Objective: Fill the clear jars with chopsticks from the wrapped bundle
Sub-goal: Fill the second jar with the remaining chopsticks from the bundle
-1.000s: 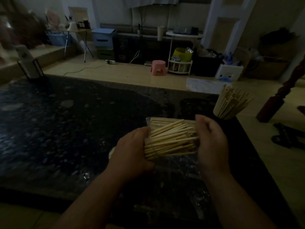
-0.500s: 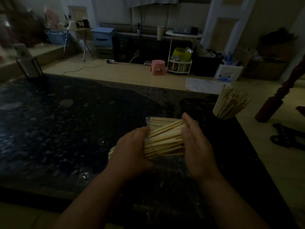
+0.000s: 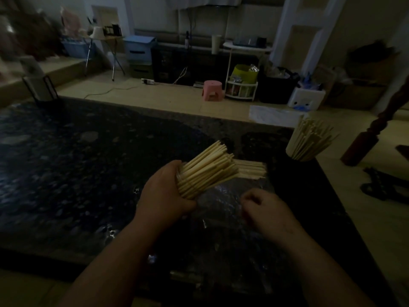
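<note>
one view, from my head: my left hand [image 3: 163, 196] grips a thick handful of chopsticks [image 3: 205, 171] slanting up to the right over the dark table [image 3: 88, 162], my right hand [image 3: 265, 209] hangs loosely curled and empty above the clear wrap [image 3: 221, 202], the bundle [image 3: 252, 170] lies just behind the handful, and a filled jar [image 3: 307, 142] stands near the table's far right corner.

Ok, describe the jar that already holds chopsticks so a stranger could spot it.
Find the dark speckled counter, then its far right corner. The jar stands there; its chopsticks stand on end and fan out, unlike the bunch gripped by the left hand or the pile lying flat.
</note>
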A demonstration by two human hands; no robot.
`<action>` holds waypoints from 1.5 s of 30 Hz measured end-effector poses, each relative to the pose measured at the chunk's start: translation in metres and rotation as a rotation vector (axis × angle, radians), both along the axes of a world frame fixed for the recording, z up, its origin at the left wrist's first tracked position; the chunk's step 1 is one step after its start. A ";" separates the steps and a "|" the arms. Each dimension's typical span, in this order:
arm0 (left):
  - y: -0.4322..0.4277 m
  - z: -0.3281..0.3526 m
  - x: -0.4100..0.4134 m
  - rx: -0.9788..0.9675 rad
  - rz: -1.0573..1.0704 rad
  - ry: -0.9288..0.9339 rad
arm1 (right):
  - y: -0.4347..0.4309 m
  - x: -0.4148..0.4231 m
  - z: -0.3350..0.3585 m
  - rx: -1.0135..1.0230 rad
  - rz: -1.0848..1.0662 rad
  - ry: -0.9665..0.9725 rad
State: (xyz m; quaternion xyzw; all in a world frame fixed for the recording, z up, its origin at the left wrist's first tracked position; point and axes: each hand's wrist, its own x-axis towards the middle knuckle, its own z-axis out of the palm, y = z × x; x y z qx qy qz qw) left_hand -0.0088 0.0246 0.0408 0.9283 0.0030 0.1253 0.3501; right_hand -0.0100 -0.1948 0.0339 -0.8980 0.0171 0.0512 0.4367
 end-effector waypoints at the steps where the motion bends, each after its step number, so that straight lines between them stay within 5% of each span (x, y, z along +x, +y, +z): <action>1: 0.001 0.000 0.001 -0.013 0.008 0.006 | 0.002 -0.002 -0.005 -0.020 0.012 0.034; 12: 0.016 0.002 0.011 -0.107 0.054 -0.010 | 0.022 -0.014 -0.053 -0.433 0.324 0.075; 23: 0.023 0.000 0.029 -0.201 0.132 0.008 | 0.029 0.058 -0.096 -0.434 0.032 -0.059; 28: 0.020 -0.002 0.036 -0.219 0.114 -0.011 | 0.031 0.114 -0.098 -0.815 0.161 -0.209; 31: 0.018 -0.004 0.040 -0.214 0.113 -0.001 | 0.037 0.136 -0.092 -0.795 0.174 -0.053; 39: 0.018 -0.008 0.047 -0.214 0.142 0.009 | 0.038 0.161 -0.098 -0.932 0.222 -0.093; 45: 0.016 -0.009 0.047 -0.216 0.145 0.009 | 0.035 0.176 -0.109 -0.852 0.178 -0.071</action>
